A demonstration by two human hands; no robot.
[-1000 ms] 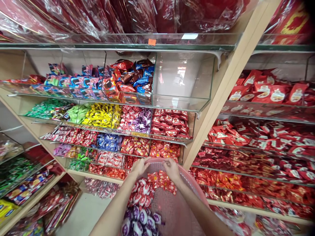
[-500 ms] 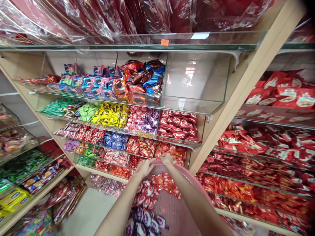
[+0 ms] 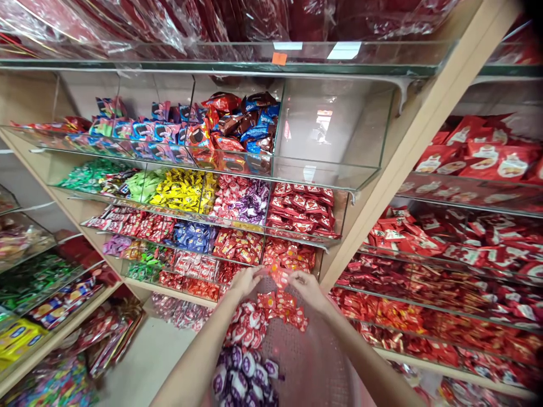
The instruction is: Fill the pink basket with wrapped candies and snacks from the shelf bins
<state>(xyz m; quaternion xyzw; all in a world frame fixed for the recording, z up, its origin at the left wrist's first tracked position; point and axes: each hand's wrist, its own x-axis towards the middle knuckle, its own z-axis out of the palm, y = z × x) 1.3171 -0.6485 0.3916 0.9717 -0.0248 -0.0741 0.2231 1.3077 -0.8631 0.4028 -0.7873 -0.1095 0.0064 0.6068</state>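
Note:
A pink perforated basket point(image 3: 292, 362) stands below me, in front of the lower shelves. Over its far side, my left hand point(image 3: 245, 282) and my right hand point(image 3: 309, 289) have their fingers closed at the two ends of some red candy packets point(image 3: 279, 276) with orange spots. Inside the basket lie more red packets point(image 3: 282, 308) beneath my hands. Red-and-white wrapped candies point(image 3: 246, 325) are heaped at its left, with purple-and-white wrapped candies point(image 3: 245, 377) nearer to me.
Glass-fronted shelves point(image 3: 326, 175) hold sorted candies, among them yellow packets point(image 3: 184, 189) and blue packets point(image 3: 193, 236). A slanted wooden upright point(image 3: 407, 152) separates them from the red-packed shelves at right. Large plastic-wrapped goods point(image 3: 237, 22) lie overhead. More candy racks stand at left.
My hands have gone from the lower shelf compartment to above the basket and spread apart, with red candy packets now between them. The view has shifted slightly.

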